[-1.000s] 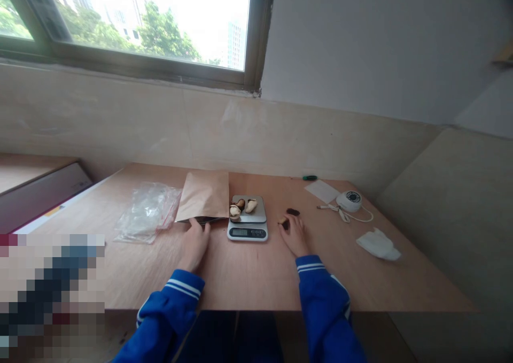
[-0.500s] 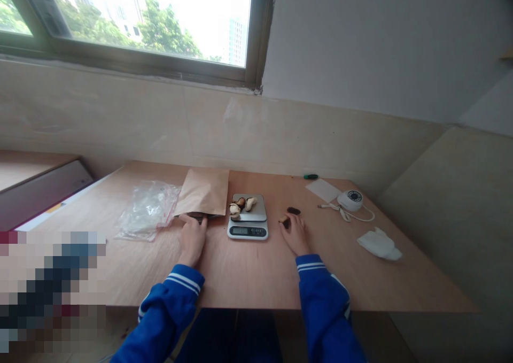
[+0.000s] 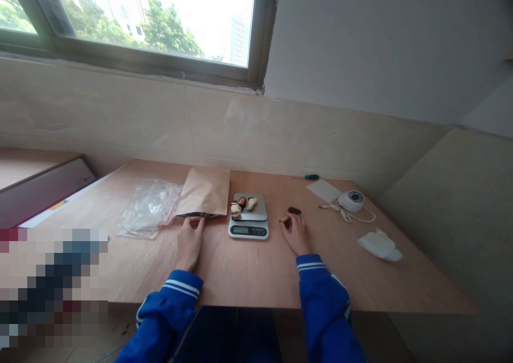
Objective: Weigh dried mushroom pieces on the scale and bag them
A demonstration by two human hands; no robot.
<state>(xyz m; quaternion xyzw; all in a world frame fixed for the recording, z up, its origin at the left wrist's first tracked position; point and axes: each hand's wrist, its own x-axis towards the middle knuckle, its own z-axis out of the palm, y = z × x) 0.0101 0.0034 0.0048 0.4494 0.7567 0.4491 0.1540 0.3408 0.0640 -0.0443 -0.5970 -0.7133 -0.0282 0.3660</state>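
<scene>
Head view | left hand point(image 3: 189, 241) lies flat, fingers spread, pinning paper bag point(image 3: 204, 193) mouth | right hand point(image 3: 295, 233) pinches small dark piece point(image 3: 285, 221) beside scale point(image 3: 249, 216), mushrooms point(image 3: 242, 205) on it

A plain room in a flat or small workroom is showing: a bare plywood table point(image 3: 256, 277) standing under a dark-framed window point(image 3: 160, 69), tiled lower walls, towers outside.

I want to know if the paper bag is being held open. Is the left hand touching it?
Touching. The head view shows the left hand with its fingertips at the open near edge of the paper bag, no gap visible.
</scene>
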